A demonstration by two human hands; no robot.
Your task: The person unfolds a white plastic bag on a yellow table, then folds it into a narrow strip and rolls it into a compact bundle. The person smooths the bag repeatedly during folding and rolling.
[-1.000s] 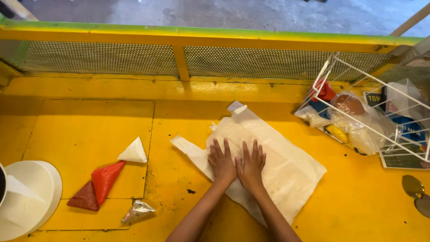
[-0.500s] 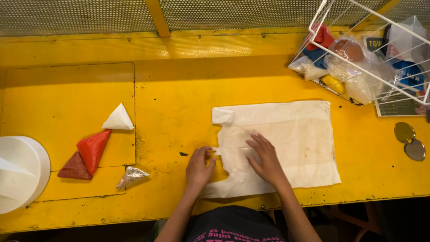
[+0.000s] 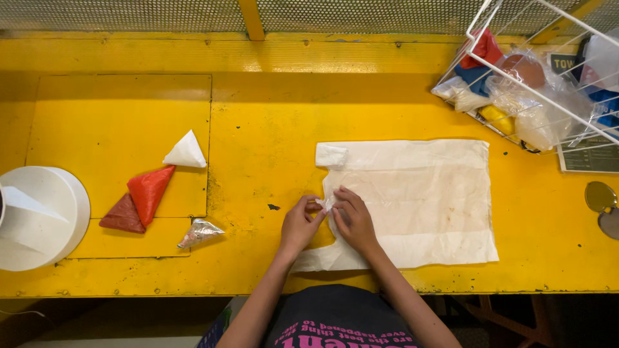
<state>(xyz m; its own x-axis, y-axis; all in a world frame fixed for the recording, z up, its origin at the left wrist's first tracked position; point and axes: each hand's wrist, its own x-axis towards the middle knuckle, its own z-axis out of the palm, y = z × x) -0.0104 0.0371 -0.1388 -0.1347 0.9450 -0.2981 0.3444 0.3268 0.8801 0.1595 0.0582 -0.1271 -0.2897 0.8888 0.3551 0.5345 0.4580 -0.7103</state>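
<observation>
A white plastic bag [image 3: 419, 200] lies flat on the yellow bench [image 3: 271, 116], its handles pointing left. My left hand [image 3: 300, 225] and my right hand [image 3: 353, 219] meet at the bag's near-left handle, and both pinch a small crumpled bit of its plastic between the fingertips. The right palm rests on the bag. The far handle [image 3: 332, 154] lies flat above my hands.
Folded bag triangles lie at left: white [image 3: 186, 152], red [image 3: 149, 191], dark red [image 3: 122, 216] and a clear one [image 3: 200, 232]. A white round container [image 3: 39, 216] sits at the left edge. A white wire basket [image 3: 535, 84] of crumpled bags stands at the back right.
The view has swung to look straight down. My hands left the bag's middle, where they pressed it flat, and came to its left handle edge, now pinching it.
</observation>
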